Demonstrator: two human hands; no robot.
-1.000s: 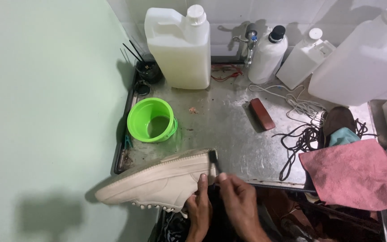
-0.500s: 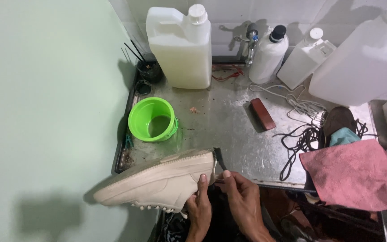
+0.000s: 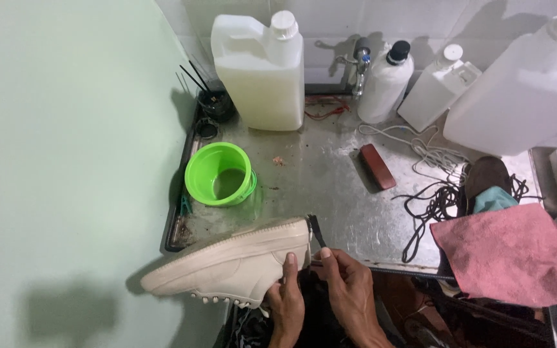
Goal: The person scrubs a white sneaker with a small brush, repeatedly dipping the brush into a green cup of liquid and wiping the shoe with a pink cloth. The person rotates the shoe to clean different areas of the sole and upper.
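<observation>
Since a second ago, the right hand point(image 3: 349, 287) has drawn its small dark brush point(image 3: 316, 232) slightly upward at the heel of the cream shoe point(image 3: 227, 264), which the left hand point(image 3: 286, 296) grips off the table point(image 3: 330, 187) edge. A loosened grip could drop it.

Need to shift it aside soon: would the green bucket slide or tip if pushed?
The green bucket probably slides easily: it sits on a wet-looking metal tray. It holds only a little liquid, so it is likely light; a push near the rim might tip or slosh it.
</observation>
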